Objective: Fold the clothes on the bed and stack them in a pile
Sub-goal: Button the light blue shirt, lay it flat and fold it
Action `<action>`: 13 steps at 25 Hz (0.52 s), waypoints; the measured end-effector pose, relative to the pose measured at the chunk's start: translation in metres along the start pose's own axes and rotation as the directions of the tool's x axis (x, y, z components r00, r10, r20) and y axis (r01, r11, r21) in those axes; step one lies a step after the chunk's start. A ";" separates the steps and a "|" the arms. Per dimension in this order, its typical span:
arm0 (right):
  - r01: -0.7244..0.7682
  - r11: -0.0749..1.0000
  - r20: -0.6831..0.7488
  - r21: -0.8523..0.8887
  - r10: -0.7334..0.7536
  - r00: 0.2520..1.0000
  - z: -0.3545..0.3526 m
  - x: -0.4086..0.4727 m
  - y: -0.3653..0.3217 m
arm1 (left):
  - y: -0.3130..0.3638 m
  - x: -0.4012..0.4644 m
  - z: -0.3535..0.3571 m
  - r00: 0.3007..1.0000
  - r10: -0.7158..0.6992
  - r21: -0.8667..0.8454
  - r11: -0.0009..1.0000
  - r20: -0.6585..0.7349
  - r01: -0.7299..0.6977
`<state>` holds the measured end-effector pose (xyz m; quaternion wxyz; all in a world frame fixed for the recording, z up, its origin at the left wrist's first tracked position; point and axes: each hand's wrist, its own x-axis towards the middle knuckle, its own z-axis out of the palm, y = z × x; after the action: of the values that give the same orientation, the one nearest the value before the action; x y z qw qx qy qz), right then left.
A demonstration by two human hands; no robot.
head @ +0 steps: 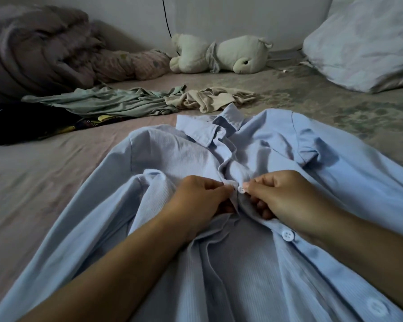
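Observation:
A light blue button-up shirt (163, 159) lies face up on the bed, collar away from me, sleeves spread to both sides. My left hand (196, 201) pinches the left front edge of the shirt at the chest. My right hand (282, 194) pinches the right front edge beside a white button (241, 189). The two edges meet between my hands. Another white button (288, 235) shows lower on the right edge. Beyond the shirt lie a crumpled pale green garment (107, 101), a beige garment (209, 98) and a dark printed garment (28, 126).
The bed (33, 173) has a pinkish sheet. A rolled grey blanket (33, 49) and a pink bundle (130, 66) sit at the back left. A white plush toy (221, 54) lies against the wall. A pale pillow (363, 43) is at the back right.

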<state>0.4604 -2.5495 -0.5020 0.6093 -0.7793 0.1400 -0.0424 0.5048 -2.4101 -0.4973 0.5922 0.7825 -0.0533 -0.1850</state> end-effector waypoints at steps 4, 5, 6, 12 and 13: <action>0.071 0.995 -0.036 -0.076 -0.073 0.997 0.005 0.000 0.005 | -0.001 -0.003 0.002 0.998 0.057 0.049 0.997 -0.011 -0.057; 0.073 0.995 -0.047 -0.072 -0.077 0.996 0.005 0.001 0.005 | -0.001 -0.002 0.002 0.998 0.068 0.048 0.997 -0.008 -0.068; 0.078 0.994 -0.056 -0.072 -0.082 0.995 0.005 0.002 0.005 | -0.001 -0.003 0.001 0.997 0.076 0.036 0.996 -0.005 -0.076; 0.155 0.980 -0.105 -0.123 -0.169 0.980 0.008 0.003 0.009 | -0.004 -0.004 0.002 0.998 0.046 -0.232 0.972 0.044 -0.034; 0.159 0.982 -0.107 -0.104 -0.170 0.980 0.007 0.005 0.010 | -0.002 -0.003 0.002 0.997 0.013 -0.330 0.944 0.080 0.014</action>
<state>0.4651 -2.5463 -0.5137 0.5570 -0.8125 0.1117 -0.1308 0.5010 -2.4106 -0.4995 0.7122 0.6641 -0.0454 -0.2229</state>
